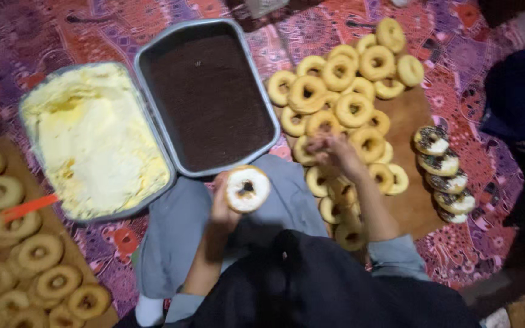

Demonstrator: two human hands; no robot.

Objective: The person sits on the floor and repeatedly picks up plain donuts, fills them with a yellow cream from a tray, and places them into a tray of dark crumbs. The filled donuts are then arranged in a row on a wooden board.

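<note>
White-frosted doughnut (247, 189) gripped in left hand (223, 206) over the lap, just below chocolate tray (208, 97), right hand (332, 150) reaching onto plain doughnut pile (341, 103) on wooden board (417, 121), fingers closing on one there, cream tray (92, 140) at left.

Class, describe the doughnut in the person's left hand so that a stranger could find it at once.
Start at the grey tray of dark chocolate sprinkles. Just below its near edge, the left hand holds one doughnut over the lap. Unlike the plain golden doughnuts heaped on the board, it is spread with pale cream and carries no sprinkles.
</note>
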